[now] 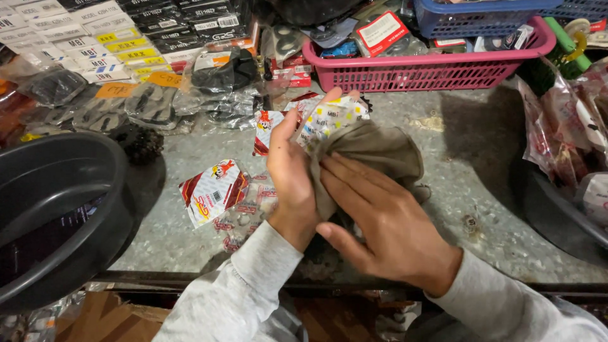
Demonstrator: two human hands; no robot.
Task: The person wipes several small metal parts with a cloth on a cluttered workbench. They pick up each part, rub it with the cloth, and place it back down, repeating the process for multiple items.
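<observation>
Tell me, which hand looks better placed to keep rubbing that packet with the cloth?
Probably the right hand: it lies flat on the grey cloth, pressing it against the packet, while the left hand grips the packet.

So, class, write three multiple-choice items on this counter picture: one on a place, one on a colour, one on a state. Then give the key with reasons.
1. Where does the pink basket stand?
A. at the far edge of the counter
B. on the floor
C. inside the black tub

2. What colour is the cloth under the right hand?
A. bright blue
B. grey-brown
C. white

3. How is the printed packet held?
A. lying loose on the counter
B. hanging from a hook
C. gripped in the left hand

Key: 1 A, it sits behind the hands on the grey counter. 2 B, its folds look dull grey-brown. 3 C, the thumb and fingers clasp it while the cloth presses on it.
</observation>
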